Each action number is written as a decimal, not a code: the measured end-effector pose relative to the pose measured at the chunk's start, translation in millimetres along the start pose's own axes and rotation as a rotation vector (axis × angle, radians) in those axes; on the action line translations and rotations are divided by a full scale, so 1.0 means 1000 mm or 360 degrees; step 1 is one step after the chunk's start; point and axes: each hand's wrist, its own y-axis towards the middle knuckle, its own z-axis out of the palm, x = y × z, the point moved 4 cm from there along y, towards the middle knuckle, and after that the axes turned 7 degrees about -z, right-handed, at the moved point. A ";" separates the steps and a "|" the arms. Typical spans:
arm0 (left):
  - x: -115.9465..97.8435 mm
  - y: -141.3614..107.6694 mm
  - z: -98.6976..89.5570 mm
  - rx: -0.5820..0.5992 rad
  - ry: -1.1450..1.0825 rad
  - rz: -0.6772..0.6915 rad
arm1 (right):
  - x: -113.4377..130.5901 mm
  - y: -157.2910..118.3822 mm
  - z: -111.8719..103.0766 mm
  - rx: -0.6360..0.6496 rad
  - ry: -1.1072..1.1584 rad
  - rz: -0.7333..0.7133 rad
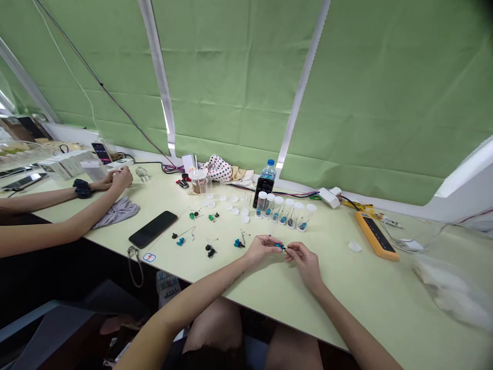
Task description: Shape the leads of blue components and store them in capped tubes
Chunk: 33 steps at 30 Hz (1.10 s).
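My left hand (263, 250) pinches a small blue part (279, 246) with a dark end, just above the table. A thin pin with a dark tip sticks out near those fingers. The fingertips of my right hand (305, 261) close on the dark end of the same part. Just behind my hands stands a row of clear tubes (276, 210) with white caps, holding blue and dark parts and thin rods. To the left lie small part sets: a blue and black one (239, 243), a black one (210, 251), a blue one (181, 241) and green ones (211, 218).
Loose white caps (235, 211) lie behind the parts. A timer phone (263, 191) leans on a water bottle (268, 170). A black phone (153, 228) lies left, beyond it a co-worker's hands (120, 178). Right are a white lid (355, 247), an orange power strip (376, 235) and a plastic bag (450, 290).
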 end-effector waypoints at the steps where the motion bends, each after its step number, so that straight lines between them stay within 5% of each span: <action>1: 0.000 0.000 0.000 0.0001 -0.0007 -0.0007 | -0.001 0.000 0.000 0.0007 -0.0005 -0.0007; 13: 0.001 0.001 -0.002 0.0011 -0.0029 -0.0026 | 0.000 -0.002 -0.001 0.0187 -0.0176 -0.0177; 23: 0.000 0.000 -0.002 0.0059 0.0049 0.0025 | -0.004 -0.001 -0.001 0.0183 -0.0143 -0.0147; 33: -0.002 -0.002 0.001 0.0059 0.0079 0.0033 | 0.013 0.000 -0.004 0.0161 -0.0313 -0.0395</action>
